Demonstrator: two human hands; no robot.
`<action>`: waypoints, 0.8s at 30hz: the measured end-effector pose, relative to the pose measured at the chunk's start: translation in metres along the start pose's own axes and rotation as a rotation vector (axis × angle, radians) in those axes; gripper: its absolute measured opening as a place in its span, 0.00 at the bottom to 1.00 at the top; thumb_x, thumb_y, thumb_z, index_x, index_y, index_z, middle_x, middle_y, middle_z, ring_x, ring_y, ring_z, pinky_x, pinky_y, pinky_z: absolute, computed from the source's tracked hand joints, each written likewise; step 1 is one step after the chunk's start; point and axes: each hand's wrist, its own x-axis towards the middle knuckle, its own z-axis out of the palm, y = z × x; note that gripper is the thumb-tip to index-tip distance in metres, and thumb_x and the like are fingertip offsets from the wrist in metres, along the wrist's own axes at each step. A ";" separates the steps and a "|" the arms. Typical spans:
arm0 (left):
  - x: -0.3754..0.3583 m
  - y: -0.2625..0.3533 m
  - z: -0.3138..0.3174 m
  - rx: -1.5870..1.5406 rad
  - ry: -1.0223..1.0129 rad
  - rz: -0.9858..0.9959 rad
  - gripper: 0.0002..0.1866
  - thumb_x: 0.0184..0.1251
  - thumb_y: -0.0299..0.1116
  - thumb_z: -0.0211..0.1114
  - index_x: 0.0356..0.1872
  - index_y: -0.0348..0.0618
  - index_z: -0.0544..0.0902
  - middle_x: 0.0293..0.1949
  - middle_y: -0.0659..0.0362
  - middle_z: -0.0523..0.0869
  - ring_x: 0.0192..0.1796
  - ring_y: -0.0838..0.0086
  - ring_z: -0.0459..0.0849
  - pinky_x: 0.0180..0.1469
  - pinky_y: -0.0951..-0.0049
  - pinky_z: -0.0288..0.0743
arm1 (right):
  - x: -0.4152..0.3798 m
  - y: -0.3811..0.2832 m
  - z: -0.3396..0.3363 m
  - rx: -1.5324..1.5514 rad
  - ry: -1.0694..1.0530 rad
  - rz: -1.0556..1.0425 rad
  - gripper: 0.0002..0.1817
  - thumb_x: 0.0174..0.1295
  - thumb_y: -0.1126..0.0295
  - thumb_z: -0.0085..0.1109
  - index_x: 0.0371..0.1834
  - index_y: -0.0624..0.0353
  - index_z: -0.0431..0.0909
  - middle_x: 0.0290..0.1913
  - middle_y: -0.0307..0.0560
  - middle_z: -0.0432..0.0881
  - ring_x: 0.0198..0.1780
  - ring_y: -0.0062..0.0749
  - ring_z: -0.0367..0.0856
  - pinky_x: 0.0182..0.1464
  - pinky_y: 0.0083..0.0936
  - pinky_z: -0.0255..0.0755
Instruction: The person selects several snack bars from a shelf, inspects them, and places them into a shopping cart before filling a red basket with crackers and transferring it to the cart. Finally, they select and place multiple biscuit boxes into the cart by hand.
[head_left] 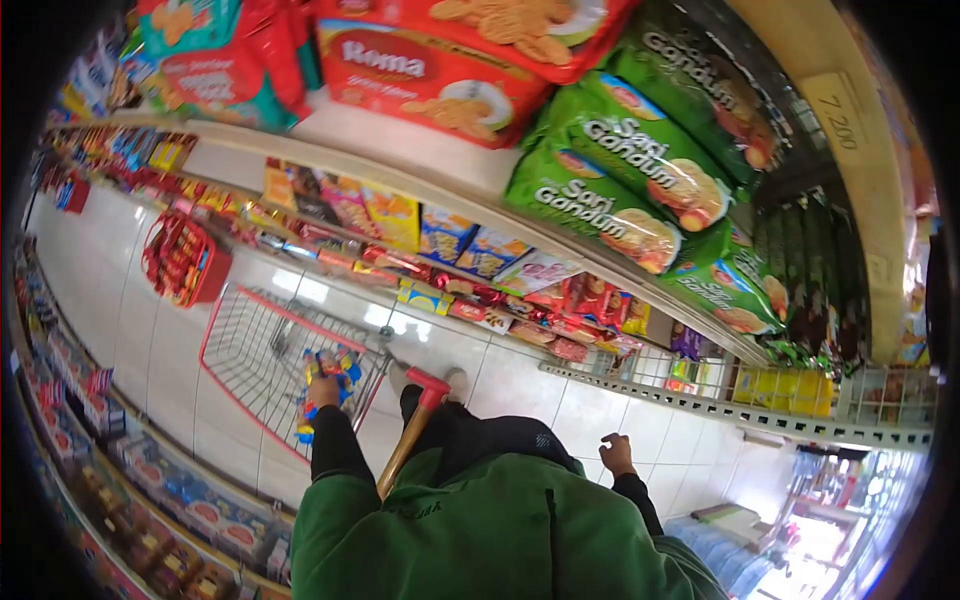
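My left hand (323, 391) reaches into a wire shopping cart (234, 347) with a red rim. Its fingers are closed on blue-and-yellow snack packets (348, 368), which hang over the inside of the basket. How many packets there are is hard to make out. Close to my left forearm runs the cart's handle (405, 450), a tan bar with a red end piece. My right hand (618, 457) is out to the right above the floor. Nothing is in it; its fingers are loosely bent and apart.
Along the front stands a shelf with red Roma biscuit packs (420, 80) and green Sari Gandum packs (610, 205). A red basket (208, 270) of goods sits on the tiled floor beyond the cart. Another stocked shelf (190, 500) lines the left.
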 end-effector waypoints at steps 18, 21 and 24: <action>-0.018 0.038 -0.034 0.183 0.001 0.113 0.15 0.50 0.35 0.54 0.39 0.40 0.72 0.28 0.44 0.78 0.35 0.52 0.77 0.35 0.59 0.69 | -0.007 0.014 0.007 0.050 -0.042 0.003 0.10 0.41 0.73 0.51 0.30 0.56 0.76 0.32 0.54 0.75 0.43 0.46 0.68 0.46 0.33 0.66; -0.008 0.013 -0.024 0.039 0.005 0.154 0.09 0.48 0.32 0.54 0.26 0.36 0.73 0.24 0.45 0.77 0.27 0.53 0.77 0.31 0.62 0.69 | -0.003 0.002 -0.002 0.124 -0.056 -0.002 0.11 0.40 0.73 0.51 0.31 0.56 0.75 0.33 0.60 0.73 0.44 0.49 0.68 0.47 0.33 0.66; -0.017 -0.009 -0.024 0.019 0.309 0.392 0.08 0.45 0.30 0.58 0.25 0.38 0.71 0.25 0.50 0.75 0.22 0.56 0.75 0.28 0.63 0.70 | 0.005 -0.011 -0.002 0.179 -0.028 -0.052 0.12 0.40 0.74 0.51 0.31 0.56 0.75 0.33 0.60 0.73 0.44 0.49 0.68 0.47 0.32 0.66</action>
